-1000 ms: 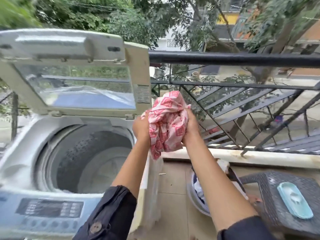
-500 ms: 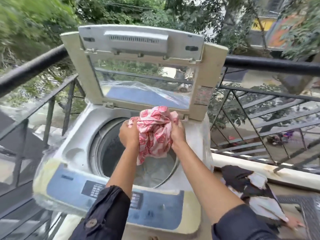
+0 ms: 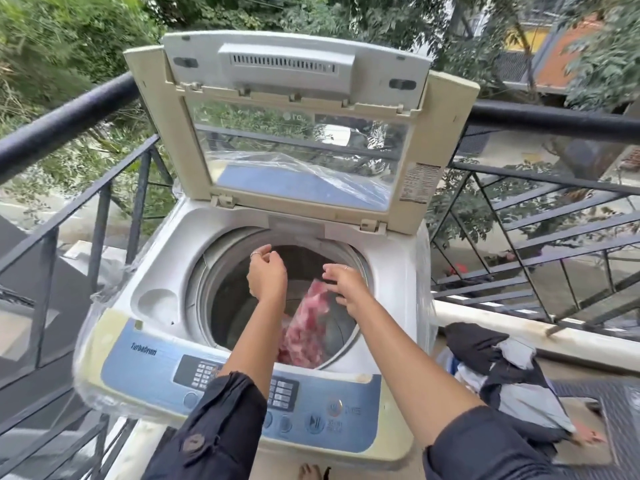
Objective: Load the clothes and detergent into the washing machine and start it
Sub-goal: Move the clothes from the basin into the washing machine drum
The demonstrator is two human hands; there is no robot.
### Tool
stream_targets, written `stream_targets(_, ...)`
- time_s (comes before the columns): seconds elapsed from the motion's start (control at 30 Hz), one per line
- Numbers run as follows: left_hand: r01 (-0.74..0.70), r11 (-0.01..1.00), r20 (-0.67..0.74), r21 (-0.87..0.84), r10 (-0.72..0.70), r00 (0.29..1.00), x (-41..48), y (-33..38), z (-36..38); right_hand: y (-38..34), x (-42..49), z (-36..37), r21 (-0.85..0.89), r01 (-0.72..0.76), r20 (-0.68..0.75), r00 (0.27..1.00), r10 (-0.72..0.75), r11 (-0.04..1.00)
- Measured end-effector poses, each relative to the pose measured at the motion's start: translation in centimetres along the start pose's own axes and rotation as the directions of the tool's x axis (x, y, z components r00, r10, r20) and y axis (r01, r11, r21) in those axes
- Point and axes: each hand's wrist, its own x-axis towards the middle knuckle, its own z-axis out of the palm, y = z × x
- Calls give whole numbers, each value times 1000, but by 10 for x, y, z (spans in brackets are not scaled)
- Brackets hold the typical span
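The top-loading washing machine (image 3: pixel 162 258) stands in front of me with its lid (image 3: pixel 298 140) raised upright. A red and white patterned cloth (image 3: pixel 306 327) is blurred inside the drum, below my hands and apart from them. My left hand (image 3: pixel 266 273) hovers over the drum opening with loosely curled fingers and holds nothing. My right hand (image 3: pixel 346 284) is beside it, fingers spread over the drum, also holding nothing. The blue control panel (image 3: pixel 145 368) runs along the machine's front edge.
A pile of dark and white clothes (image 3: pixel 498 372) lies to the right of the machine. Black balcony railings (image 3: pixel 69 112) run behind and on both sides. A dark woven surface (image 3: pixel 620 410) sits at the far right. My bare toes (image 3: pixel 310 472) show below the panel.
Both hands carried the patterned cloth from the right over the drum and let it go. It has dropped into the drum and my hands have opened above it.
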Motion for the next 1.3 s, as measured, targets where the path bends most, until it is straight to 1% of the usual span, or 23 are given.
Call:
stream_targets(0.07, -19, 1000, -6, 0, 19, 1000, -3, 0, 5, -2, -3, -9, 3, -1, 20, 1000, 1, 1000)
stream_targets(0.17, -70, 997, -30, -20, 70, 997, -14, 1, 16, -7, -8, -24, 29, 39, 20, 999, -40, 999)
stream_targets(0.3, -147, 977, -99, -154, 133, 986, -38, 10, 37, -19, -21, -53, 75, 165, -14, 986, -165, 983)
stream_targets(0.43, -217, 915, -74, -339, 204, 976, -71, 23, 79, -26, -25, -104, 168, 299, -111, 953, -283, 939)
stream_targets(0.53, -272, 891, -64, -364, 267, 961, -104, 29, 118, -25, -30, -151, 200, 360, -200, 925, -322, 911)
stream_targets(0.63, -286, 887, -5, -363, 305, 952, -148, 28, 161, -16, -35, -205, 224, 395, -270, 904, -333, 891)
stream_targets(0.73, -272, 894, 93, -356, 324, 942, -187, 17, 212, -1, -36, -264, 229, 397, -346, 887, -307, 889)
stream_targets(0.83, -261, 904, 167, -338, 330, 929, -222, 0, 258, 21, -33, -319, 231, 357, -374, 891, -256, 905)
stream_targets(1.0, -233, 942, 350, -242, 309, 884, -265, -36, 328, 60, -26, -402, 221, 303, -505, 849, -157, 927)
stream_targets(1.1, -253, 956, 424, -150, 293, 857, -281, -55, 362, 96, -14, -447, 194, 230, -568, 819, -82, 954)
stream_targets(1.17, -276, 958, 461, -75, 278, 842, -286, -69, 381, 120, -6, -470, 217, 174, -596, 803, -11, 961)
stream_targets(1.23, -277, 961, 492, -16, 249, 834, -289, -83, 401, 143, 1, -491, 230, 124, -640, 767, 54, 965)
stream_targets(1.3, -264, 964, 514, 22, 216, 830, -286, -98, 423, 168, 10, -507, 269, 125, -694, 713, 102, 955)
